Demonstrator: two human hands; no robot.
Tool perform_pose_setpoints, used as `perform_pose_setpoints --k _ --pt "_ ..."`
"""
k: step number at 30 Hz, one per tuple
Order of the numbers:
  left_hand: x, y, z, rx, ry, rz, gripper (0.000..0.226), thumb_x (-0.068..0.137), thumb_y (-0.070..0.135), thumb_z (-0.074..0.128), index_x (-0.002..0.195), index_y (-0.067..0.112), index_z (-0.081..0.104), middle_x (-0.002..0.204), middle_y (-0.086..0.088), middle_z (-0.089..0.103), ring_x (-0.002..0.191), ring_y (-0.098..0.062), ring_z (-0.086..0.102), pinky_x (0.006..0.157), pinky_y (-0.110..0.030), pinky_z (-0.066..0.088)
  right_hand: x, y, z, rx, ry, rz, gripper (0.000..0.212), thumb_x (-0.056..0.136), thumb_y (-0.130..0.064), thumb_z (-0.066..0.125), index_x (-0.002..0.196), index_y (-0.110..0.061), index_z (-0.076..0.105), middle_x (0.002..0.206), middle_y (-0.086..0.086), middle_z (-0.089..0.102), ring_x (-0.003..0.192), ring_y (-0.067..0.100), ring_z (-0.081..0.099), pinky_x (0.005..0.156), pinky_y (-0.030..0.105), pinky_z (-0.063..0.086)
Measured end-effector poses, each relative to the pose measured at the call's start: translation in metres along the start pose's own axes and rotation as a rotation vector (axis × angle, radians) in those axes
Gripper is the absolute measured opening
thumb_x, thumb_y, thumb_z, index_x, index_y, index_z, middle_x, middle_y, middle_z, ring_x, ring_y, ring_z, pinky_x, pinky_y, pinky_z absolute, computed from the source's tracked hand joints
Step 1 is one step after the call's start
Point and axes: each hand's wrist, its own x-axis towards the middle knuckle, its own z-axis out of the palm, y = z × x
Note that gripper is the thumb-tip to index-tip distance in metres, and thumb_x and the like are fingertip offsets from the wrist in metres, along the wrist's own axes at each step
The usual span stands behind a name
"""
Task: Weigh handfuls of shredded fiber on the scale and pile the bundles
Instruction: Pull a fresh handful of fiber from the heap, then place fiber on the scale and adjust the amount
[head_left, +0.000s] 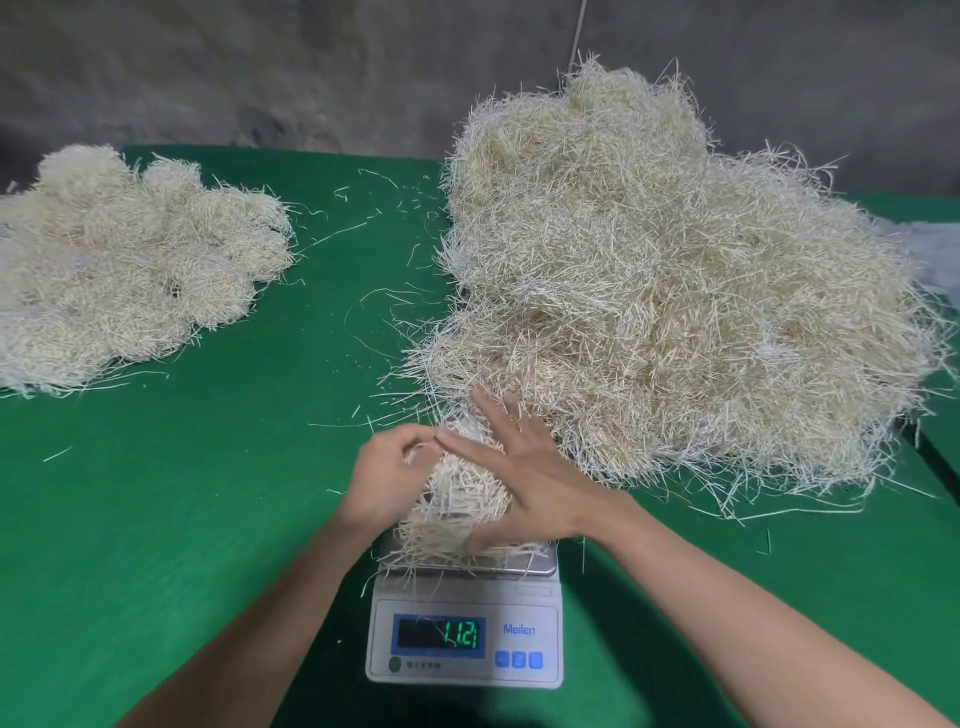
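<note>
Seen from the head camera, a handful of fiber (460, 501) sits on the pan of a small gray scale (465, 631) on the green counter (182, 493), with green digits lit on the display. The left hand (387, 470) curls its fingers round the left and top of the handful, while the right hand (524, 478) lies against its right side with fingers straight and spread, gripping nothing. A big loose heap (675, 291) of fiber rises just behind and to the right of the scale, and a lower pile of bundles (119, 270) lies well apart at the far left.
</note>
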Motion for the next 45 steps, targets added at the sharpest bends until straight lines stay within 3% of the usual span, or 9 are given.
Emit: perform_pose_setpoints --k 6,13,19,24,28,34,37,40,45 --pt "-0.007 -0.022 0.015 -0.083 0.021 -0.037 0.03 0.09 0.002 0.056 0.093 0.029 0.07 0.109 -0.003 0.07 0.052 0.0 0.057 0.05 -0.02 0.046 -0.002 0.009 0.031 -0.044 -0.1 0.12 0.107 0.071 -0.054 0.072 0.138 -0.062 -0.012 0.157 0.007 -0.014 0.144 0.032 -0.007 0.115 0.054 -0.002" --pt "-0.004 -0.012 0.012 -0.635 0.063 -0.344 0.076 0.084 0.065 0.044 0.148 0.027 0.029 0.153 0.005 0.031 0.138 -0.016 0.031 0.114 -0.042 0.018 0.007 -0.002 0.018 0.264 0.254 0.261 0.075 0.077 -0.001 0.065 0.141 -0.031 0.038 0.149 0.01 0.034 0.141 0.028 0.022 0.111 0.031 0.008" --pt "0.036 0.06 -0.01 -1.364 -0.244 -0.427 0.052 0.086 0.05 0.056 0.102 0.001 0.064 0.091 -0.017 0.068 0.08 -0.029 0.068 0.07 -0.036 0.058 0.033 -0.038 -0.03 0.074 0.48 0.116 0.073 0.073 0.003 0.069 0.138 -0.022 0.047 0.147 0.02 0.033 0.138 0.039 0.025 0.115 0.045 0.02" --pt "0.06 0.081 -0.015 -1.358 0.077 -0.443 0.025 0.096 0.024 0.05 0.078 0.007 0.056 0.063 -0.009 0.061 0.052 -0.022 0.061 0.052 -0.029 0.051 0.017 -0.049 -0.034 0.421 0.541 -0.04 0.061 0.077 -0.042 0.058 0.133 -0.025 0.04 0.143 0.003 0.036 0.134 0.02 0.03 0.111 0.049 0.026" --pt "0.049 0.091 0.012 -1.277 0.141 -0.409 0.025 0.093 0.018 0.048 0.106 0.001 0.06 0.098 -0.019 0.066 0.079 -0.027 0.066 0.058 -0.033 0.057 0.033 -0.055 -0.048 0.687 0.739 0.167 0.081 0.075 -0.061 0.06 0.136 -0.061 0.006 0.158 -0.012 -0.006 0.145 0.01 -0.004 0.117 0.048 0.007" --pt "0.052 0.101 0.01 -1.109 0.043 -0.341 0.078 0.084 0.069 0.042 0.129 0.006 0.05 0.127 -0.01 0.059 0.111 -0.029 0.06 0.096 -0.038 0.047 0.037 -0.065 -0.045 0.868 0.703 0.195 0.056 0.085 -0.056 0.052 0.129 -0.071 0.019 0.152 -0.025 0.017 0.141 0.001 0.017 0.115 0.047 0.023" --pt "0.055 0.103 0.012 -1.102 0.201 -0.239 0.023 0.091 0.042 0.053 0.082 0.022 0.061 0.08 0.001 0.058 0.058 -0.003 0.059 0.051 -0.012 0.048 0.038 -0.076 -0.035 0.731 0.647 0.179 0.06 0.084 -0.067 0.039 0.138 -0.062 0.015 0.15 -0.023 0.023 0.137 0.003 0.029 0.111 0.036 0.029" --pt "0.047 0.096 0.029 -0.769 0.144 -0.185 0.031 0.097 0.029 0.048 0.068 0.023 0.054 0.055 0.01 0.058 0.039 0.008 0.053 0.039 -0.007 0.041 0.048 -0.052 -0.059 0.947 0.642 0.244 0.058 0.094 -0.047 0.048 0.145 -0.049 0.018 0.15 -0.018 0.026 0.128 0.001 0.035 0.104 0.033 0.036" --pt "0.065 0.099 0.018 -0.597 0.31 -0.025 0.032 0.099 0.019 0.045 0.078 -0.002 0.058 0.065 -0.005 0.057 0.052 -0.006 0.056 0.056 -0.022 0.044 0.05 -0.072 -0.037 0.928 0.876 0.391 0.015 0.096 -0.024 0.051 0.097 -0.018 0.064 0.07 -0.014 0.058 0.063 -0.011 0.055 0.056 0.007 0.038"
